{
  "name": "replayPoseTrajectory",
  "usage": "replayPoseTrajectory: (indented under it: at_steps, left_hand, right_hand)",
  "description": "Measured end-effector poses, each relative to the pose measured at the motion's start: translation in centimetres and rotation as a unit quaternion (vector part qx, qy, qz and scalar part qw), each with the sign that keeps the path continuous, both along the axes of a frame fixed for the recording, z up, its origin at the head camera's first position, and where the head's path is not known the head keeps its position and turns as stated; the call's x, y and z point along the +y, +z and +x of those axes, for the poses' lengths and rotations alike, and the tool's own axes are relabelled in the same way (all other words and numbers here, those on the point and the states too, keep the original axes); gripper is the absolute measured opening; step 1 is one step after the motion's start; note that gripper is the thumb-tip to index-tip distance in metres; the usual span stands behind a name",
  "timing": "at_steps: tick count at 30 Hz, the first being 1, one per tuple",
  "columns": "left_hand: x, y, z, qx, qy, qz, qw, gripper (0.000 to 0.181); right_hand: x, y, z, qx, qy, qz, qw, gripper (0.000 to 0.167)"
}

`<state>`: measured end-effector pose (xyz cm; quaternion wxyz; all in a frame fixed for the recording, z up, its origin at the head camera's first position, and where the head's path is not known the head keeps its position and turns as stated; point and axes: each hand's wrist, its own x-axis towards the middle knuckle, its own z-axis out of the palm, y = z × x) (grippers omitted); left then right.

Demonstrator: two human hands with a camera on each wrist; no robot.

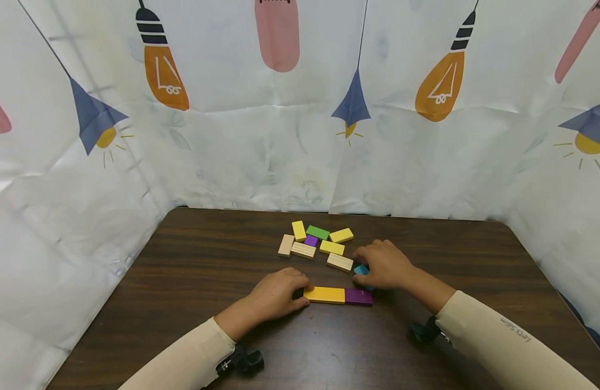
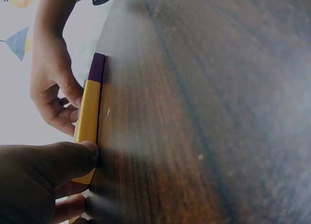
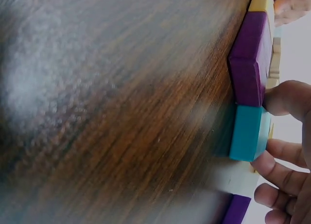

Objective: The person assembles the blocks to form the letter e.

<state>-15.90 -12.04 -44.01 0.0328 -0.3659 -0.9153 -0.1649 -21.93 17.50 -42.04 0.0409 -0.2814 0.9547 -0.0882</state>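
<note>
A long yellow block (image 1: 324, 295) and a purple block (image 1: 358, 297) lie end to end on the table. My left hand (image 1: 279, 294) pinches the left end of the yellow block, its thumb (image 2: 80, 158) along the near side. Just beyond the purple block, my right hand (image 1: 386, 265) holds a blue block (image 1: 361, 270) between thumb and fingers. From the right wrist, this blue block (image 3: 246, 132) appears beside the purple block (image 3: 249, 59); whether they touch is unclear. In the head view the right hand covers part of the blue block.
Behind the row lie several loose blocks: a green one (image 1: 317, 233), a small purple one (image 1: 311, 241), yellow ones such as this block (image 1: 341, 235), and bare wood ones including a striped block (image 1: 339, 262). A printed white curtain (image 1: 261, 162) stands behind the dark wooden table (image 1: 207, 260).
</note>
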Motion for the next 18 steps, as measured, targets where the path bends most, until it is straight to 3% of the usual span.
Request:
replayPoseTrajectory:
  at_steps: [7, 18]
  left_hand:
    - [0.0, 0.1, 0.0, 0.0, -0.001, -0.001, 1.0, 0.019]
    - [0.0, 0.1, -0.1, -0.004, 0.0, -0.005, 1.0, 0.019]
  right_hand:
    - [-0.3, 0.1, 0.0, 0.006, 0.005, -0.009, 0.9999, 0.047]
    - [-1.3, 0.0, -0.7, 0.026, 0.019, -0.032, 0.999, 0.032]
